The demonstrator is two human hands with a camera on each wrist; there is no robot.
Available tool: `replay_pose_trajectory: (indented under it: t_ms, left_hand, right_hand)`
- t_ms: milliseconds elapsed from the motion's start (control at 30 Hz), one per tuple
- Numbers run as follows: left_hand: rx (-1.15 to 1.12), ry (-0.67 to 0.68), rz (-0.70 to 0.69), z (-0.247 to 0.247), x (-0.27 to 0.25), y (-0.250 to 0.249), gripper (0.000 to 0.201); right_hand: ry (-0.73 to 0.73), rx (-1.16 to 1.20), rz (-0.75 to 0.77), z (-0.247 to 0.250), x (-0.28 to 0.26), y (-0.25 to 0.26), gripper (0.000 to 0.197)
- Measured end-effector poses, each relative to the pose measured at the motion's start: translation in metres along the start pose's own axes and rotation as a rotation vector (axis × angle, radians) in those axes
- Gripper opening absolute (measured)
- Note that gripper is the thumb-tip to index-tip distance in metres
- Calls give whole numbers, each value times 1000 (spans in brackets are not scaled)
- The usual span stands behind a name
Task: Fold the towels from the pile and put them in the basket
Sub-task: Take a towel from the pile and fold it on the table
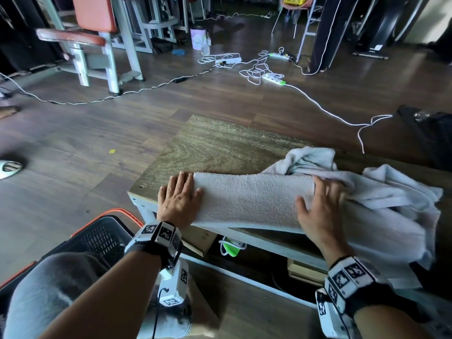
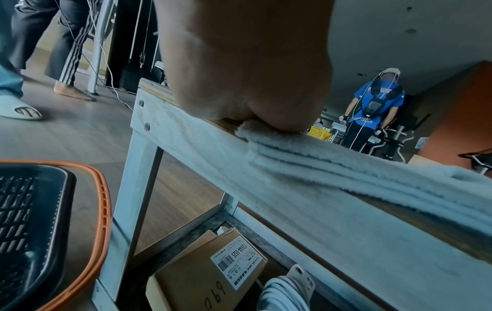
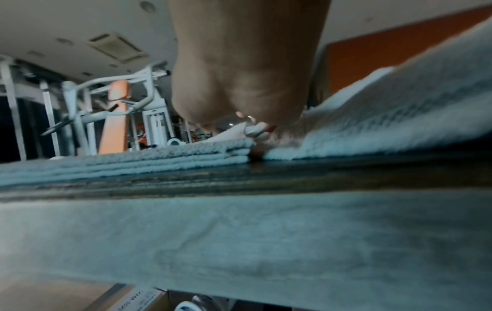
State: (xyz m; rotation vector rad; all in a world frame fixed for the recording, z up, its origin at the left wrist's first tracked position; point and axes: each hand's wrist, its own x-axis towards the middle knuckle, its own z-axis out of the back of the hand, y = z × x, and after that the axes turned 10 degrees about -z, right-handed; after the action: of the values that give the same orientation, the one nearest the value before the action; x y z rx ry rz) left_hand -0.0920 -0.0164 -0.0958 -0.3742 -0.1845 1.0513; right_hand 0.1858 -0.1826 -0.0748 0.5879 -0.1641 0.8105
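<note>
A pale towel (image 1: 249, 201), folded into a long strip, lies along the near edge of the low wooden table (image 1: 220, 143). My left hand (image 1: 181, 195) lies flat with straight fingers on its left end. My right hand (image 1: 320, 204) presses flat, fingers spread, on its right part, next to the crumpled towel pile (image 1: 381, 189). The black basket (image 1: 127, 214) with an orange rim stands on the floor at the lower left. In the left wrist view the heel of my palm (image 2: 247, 73) rests on the layered towel edge (image 2: 319, 166). The right wrist view shows my palm (image 3: 245, 73) on the stacked layers (image 3: 159, 155).
The pile hangs over the table's right front corner. Cardboard boxes (image 2: 202, 279) and a coiled white cable (image 1: 230, 248) sit under the table. Power strips and cables (image 1: 266, 72) lie on the floor beyond, with gym equipment (image 1: 97, 42) at the back left. Other people (image 2: 372, 111) stand around.
</note>
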Motion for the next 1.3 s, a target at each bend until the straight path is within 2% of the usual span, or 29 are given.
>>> replay_pose_trajectory:
  t_ms: [33, 67, 100, 167, 300, 467, 600, 733, 800, 900, 1000, 1100, 1167, 1233, 1300]
  left_hand:
    - [1, 2, 1, 0, 0, 0, 64]
    - [3, 0, 4, 0, 1, 0, 64]
    - [5, -2, 5, -1, 1, 0, 64]
    - [7, 6, 9, -1, 1, -1, 64]
    - [16, 37, 7, 0, 3, 1, 66]
    - [10, 12, -6, -1, 2, 0, 66]
    - [-11, -69, -14, -4, -3, -4, 66]
    - [52, -150, -143, 4, -3, 0, 71]
    - [69, -136, -189, 15, -5, 4, 71]
    - [21, -105, -134, 29, -9, 4, 63]
    - [57, -95, -46, 37, -18, 1, 70]
    - [36, -131, -42, 38, -27, 2, 68]
    - [-48, -138, -96, 35, -30, 3, 57]
    - [-159, -112, -155, 34, -33, 2, 42]
    - [-284, -58, -146, 36, -37, 0, 29]
  right_hand:
    - [-66, -38, -5, 5, -2, -3, 42]
    - [-47, -71, -29, 9, -4, -4, 29]
    - [20, -96, -72, 12, -6, -4, 24]
    - [153, -144, -168, 13, -9, 1, 35]
    - [198, -258, -307, 11, -6, 12, 58]
    - [292, -174, -319, 20, 3, 20, 33]
    - [356, 54, -375, 38, 8, 41, 16]
    - [276, 163, -199, 60, 33, 81, 9]
    - [246, 183, -94, 59, 58, 108, 10]
    - [207, 189, 78, 33, 102, 148, 18]
    - [178, 136, 200, 1, 123, 176, 22]
    - [248, 144, 221, -28, 100, 184, 15]
    - [368, 32, 303, -41, 64, 172, 7]
    - [449, -67, 409, -47, 23, 151, 9]
    - [411, -53, 447, -48, -10, 129, 19]
